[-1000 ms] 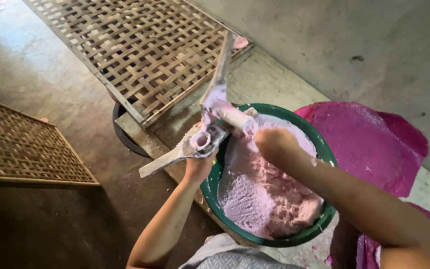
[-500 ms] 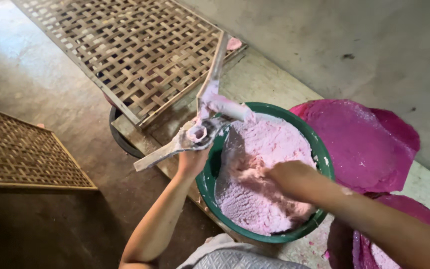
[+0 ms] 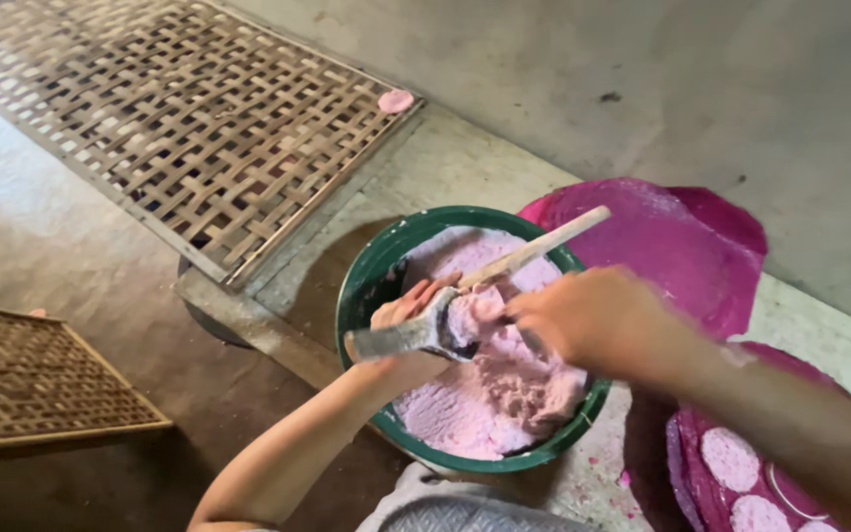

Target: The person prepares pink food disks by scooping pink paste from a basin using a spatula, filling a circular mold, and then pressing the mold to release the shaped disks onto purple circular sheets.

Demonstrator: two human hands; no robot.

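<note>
A green bowl (image 3: 364,276) full of pale pink dough (image 3: 490,394) sits in front of me. My left hand (image 3: 408,313) grips a hinged wooden press tool (image 3: 534,248) coated in dough, held over the bowl's left side. Its handles stick out to the left and to the upper right. My right hand (image 3: 593,320), blurred, hovers over the dough right next to the tool's head, fingers bent. Whether it holds dough is unclear.
A large woven bamboo tray (image 3: 179,118) lies at the upper left with one small pink disc (image 3: 395,100) on its corner. Another woven tray (image 3: 32,379) sits at the left. Magenta cloths (image 3: 682,246) lie right of the bowl, one bearing several pink discs (image 3: 731,458).
My left hand has brought the tool from the bowl's far left rim down over the dough. My right hand came up from the dough to the tool's head. The view shifted.
</note>
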